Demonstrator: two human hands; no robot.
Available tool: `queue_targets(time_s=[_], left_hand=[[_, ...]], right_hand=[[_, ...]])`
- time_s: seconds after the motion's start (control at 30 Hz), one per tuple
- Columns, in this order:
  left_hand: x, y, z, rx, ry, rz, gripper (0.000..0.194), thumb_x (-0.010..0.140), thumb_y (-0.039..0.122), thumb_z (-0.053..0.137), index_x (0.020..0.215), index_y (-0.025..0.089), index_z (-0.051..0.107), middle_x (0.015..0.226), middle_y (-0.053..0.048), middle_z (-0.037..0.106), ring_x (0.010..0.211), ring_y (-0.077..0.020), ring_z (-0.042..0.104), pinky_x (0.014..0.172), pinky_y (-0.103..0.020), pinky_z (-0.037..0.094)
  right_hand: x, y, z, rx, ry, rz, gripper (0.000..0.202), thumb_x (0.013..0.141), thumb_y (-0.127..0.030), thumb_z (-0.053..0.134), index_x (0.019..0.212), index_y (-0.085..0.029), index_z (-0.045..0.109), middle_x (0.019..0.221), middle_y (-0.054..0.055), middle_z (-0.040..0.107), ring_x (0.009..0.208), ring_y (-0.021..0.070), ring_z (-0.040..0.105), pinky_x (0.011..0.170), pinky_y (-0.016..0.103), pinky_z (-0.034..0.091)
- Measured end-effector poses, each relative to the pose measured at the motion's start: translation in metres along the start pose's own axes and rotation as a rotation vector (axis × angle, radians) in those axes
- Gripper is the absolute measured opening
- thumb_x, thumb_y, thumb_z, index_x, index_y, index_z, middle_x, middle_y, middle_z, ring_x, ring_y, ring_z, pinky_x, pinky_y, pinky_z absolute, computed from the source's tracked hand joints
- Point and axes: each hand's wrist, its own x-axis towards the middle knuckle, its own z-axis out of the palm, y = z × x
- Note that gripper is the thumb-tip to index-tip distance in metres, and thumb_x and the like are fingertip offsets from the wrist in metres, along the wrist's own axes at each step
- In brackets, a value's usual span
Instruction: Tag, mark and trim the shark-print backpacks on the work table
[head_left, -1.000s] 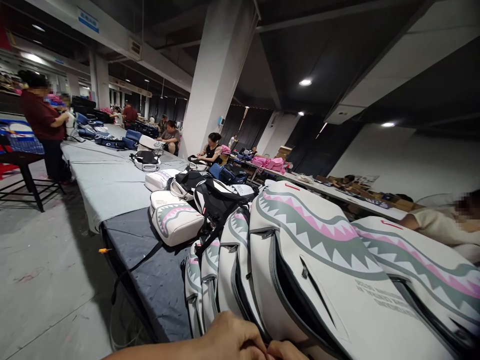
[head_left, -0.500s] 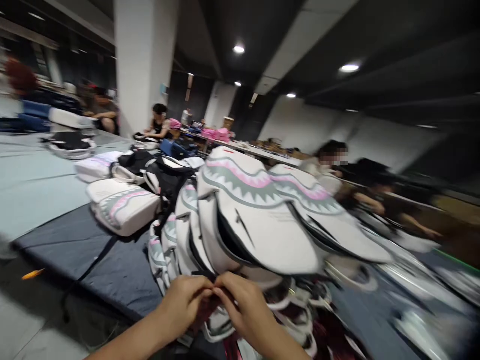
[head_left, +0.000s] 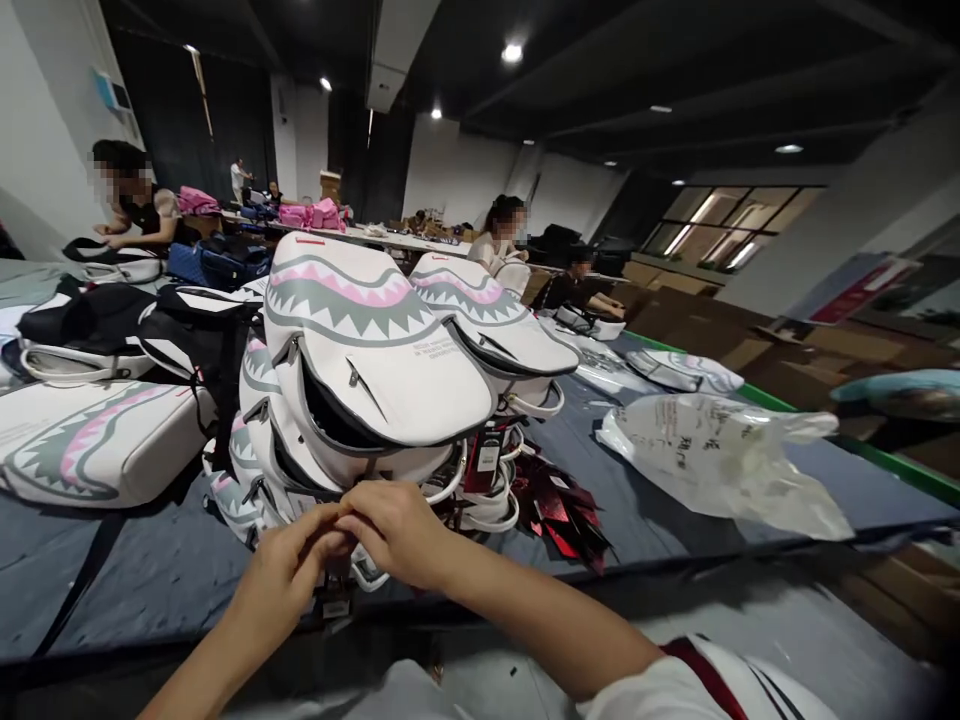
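Note:
My left hand (head_left: 289, 565) and my right hand (head_left: 397, 532) meet fingertip to fingertip in front of a stack of backpacks. Both are closed in a pinch, and whatever lies between the fingers is too small or hidden to make out. Right behind them is the top white backpack (head_left: 390, 390), with a grey and pink shark-teeth print and its main zip gaping. A second white backpack (head_left: 480, 300) leans beside it on the right. A dark red hang tag (head_left: 484, 455) with a white label hangs at the stack's side. More dark red tags (head_left: 559, 510) lie heaped on the table.
A white backpack (head_left: 105, 440) lies at the left on the blue-grey table cover (head_left: 180, 580). To the right is a crumpled plastic bag (head_left: 720, 460). Co-workers sit behind, among them a person (head_left: 139, 205) at the left. Cardboard boxes (head_left: 697, 330) stand beyond the green edge.
The view has swung to the right, so the stack appears further left and the plastic bag shows fully. My hands stay pinched together before the stack.

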Motion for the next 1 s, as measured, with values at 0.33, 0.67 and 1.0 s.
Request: queue_targets(time_s=[0.33, 0.67, 1.0], left_hand=[[0.001, 0.017, 0.01, -0.066, 0.055, 0.004, 0.018, 0.094, 0.019, 0.049, 0.09, 0.019, 0.066, 0.08, -0.003, 0.073, 0.072, -0.0142, 0.068, 0.066, -0.023, 0.048], [-0.003, 0.01, 0.019, 0.135, 0.238, 0.054, 0.015, 0.092, 0.018, 0.053, 0.079, 0.019, 0.062, 0.077, -0.005, 0.07, 0.07, -0.0177, 0.066, 0.061, -0.027, 0.045], [-0.011, 0.003, 0.02, 0.235, 0.333, 0.245, 0.016, 0.092, 0.01, 0.052, 0.092, 0.018, 0.065, 0.088, -0.005, 0.074, 0.078, -0.0172, 0.07, 0.068, -0.026, 0.05]], right_hand=[[-0.008, 0.0, 0.002, 0.129, 0.144, -0.019, 0.012, 0.098, -0.017, 0.051, 0.09, -0.019, 0.06, 0.076, 0.001, 0.066, 0.067, 0.015, 0.061, 0.063, 0.025, 0.043], [-0.011, 0.003, 0.008, 0.101, 0.163, -0.052, 0.008, 0.098, -0.018, 0.052, 0.093, -0.021, 0.058, 0.078, 0.0, 0.067, 0.066, 0.0128, 0.064, 0.062, 0.022, 0.046], [-0.011, -0.008, 0.019, 0.221, 0.207, 0.083, 0.013, 0.097, -0.02, 0.051, 0.091, -0.021, 0.062, 0.084, 0.003, 0.072, 0.077, 0.0147, 0.067, 0.073, 0.024, 0.052]])
